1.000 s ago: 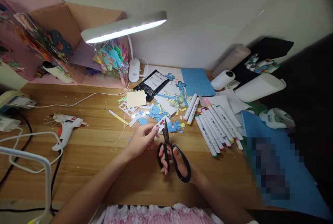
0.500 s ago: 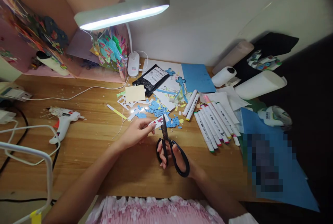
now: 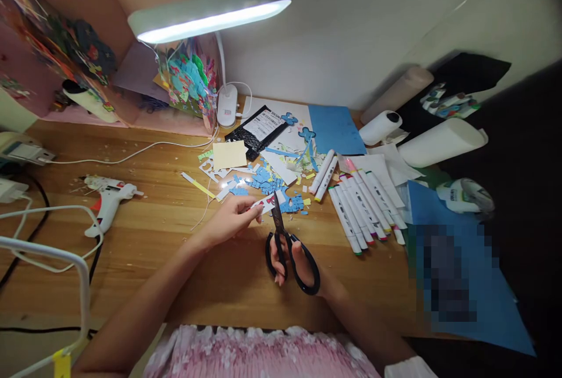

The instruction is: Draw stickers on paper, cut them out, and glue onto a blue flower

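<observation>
Between the thumb and fingers of my left hand [image 3: 235, 220] is a small piece of white paper [image 3: 267, 203] with red drawings on it. My right hand [image 3: 281, 258] has its thumb and fingers through the black handles of a pair of scissors [image 3: 277, 220]. The blades point away from me and meet the right part of the paper; whether they are fully closed there I cannot tell. Under and beyond the paper lie blue paper scraps [image 3: 263, 180], mixed with white and yellow bits.
White markers [image 3: 357, 214] lie in a cluster to the right. A hot glue gun [image 3: 109, 199] with a cord is on the left. A lit desk lamp [image 3: 215, 12] hangs over the back, near a black package [image 3: 259, 129]. Blue sheets [image 3: 496, 308] lie at the right edge.
The scissor blades have come closer together on the paper. My left hand still holds the paper in nearly the same place; the whole view has shifted slightly.
</observation>
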`<state>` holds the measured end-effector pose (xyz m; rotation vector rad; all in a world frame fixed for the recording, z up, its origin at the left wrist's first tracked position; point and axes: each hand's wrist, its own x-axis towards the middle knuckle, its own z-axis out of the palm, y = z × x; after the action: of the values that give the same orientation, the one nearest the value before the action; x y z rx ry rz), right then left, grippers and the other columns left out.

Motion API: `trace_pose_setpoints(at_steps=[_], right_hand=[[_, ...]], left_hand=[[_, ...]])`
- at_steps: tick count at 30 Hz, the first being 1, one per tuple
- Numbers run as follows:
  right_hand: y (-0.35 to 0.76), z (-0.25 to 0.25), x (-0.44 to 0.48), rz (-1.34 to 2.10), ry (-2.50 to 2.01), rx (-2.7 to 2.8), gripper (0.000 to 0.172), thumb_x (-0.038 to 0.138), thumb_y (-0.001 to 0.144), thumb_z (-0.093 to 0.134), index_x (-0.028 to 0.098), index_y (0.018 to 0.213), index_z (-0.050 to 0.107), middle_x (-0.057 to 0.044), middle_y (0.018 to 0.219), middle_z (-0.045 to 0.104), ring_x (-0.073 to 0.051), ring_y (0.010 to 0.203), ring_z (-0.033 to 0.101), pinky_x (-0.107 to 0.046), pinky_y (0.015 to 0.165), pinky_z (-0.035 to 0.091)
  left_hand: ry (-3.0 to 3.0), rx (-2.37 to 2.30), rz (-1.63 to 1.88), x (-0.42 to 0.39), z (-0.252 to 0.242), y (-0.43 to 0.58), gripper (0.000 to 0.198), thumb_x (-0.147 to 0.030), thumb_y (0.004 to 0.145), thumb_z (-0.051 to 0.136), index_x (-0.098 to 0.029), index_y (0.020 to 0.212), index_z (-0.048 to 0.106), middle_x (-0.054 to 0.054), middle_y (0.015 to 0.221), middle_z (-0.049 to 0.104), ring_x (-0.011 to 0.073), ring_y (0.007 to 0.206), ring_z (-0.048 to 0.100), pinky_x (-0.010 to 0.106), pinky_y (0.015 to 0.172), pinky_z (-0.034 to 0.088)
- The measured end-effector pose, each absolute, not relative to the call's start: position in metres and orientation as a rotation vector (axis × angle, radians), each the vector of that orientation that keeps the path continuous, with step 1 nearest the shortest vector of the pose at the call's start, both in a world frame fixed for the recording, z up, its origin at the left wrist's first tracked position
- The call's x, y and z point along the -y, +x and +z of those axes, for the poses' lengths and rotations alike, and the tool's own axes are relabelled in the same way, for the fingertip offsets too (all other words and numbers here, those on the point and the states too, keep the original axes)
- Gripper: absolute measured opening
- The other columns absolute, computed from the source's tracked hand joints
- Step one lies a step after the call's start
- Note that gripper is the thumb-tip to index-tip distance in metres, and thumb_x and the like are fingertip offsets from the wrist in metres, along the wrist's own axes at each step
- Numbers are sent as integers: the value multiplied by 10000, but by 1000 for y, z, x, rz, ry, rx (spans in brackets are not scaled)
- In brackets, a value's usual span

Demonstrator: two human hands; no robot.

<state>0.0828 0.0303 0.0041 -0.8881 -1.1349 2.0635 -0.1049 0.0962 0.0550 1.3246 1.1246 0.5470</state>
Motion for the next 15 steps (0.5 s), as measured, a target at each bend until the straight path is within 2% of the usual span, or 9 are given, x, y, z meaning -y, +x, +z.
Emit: trace_pose_setpoints(at_steps=[15], right_hand=[[89,14,-31,2088,-890,1284,639,792,669,371,173,810,443,63,545,396,-63,415,381,-193,426,401]], left_hand=[[1311,-1055,455,-102,57,-121,389,-498,788,516,-152,610,537,-53,458,423,44,349,324,159,344,224]])
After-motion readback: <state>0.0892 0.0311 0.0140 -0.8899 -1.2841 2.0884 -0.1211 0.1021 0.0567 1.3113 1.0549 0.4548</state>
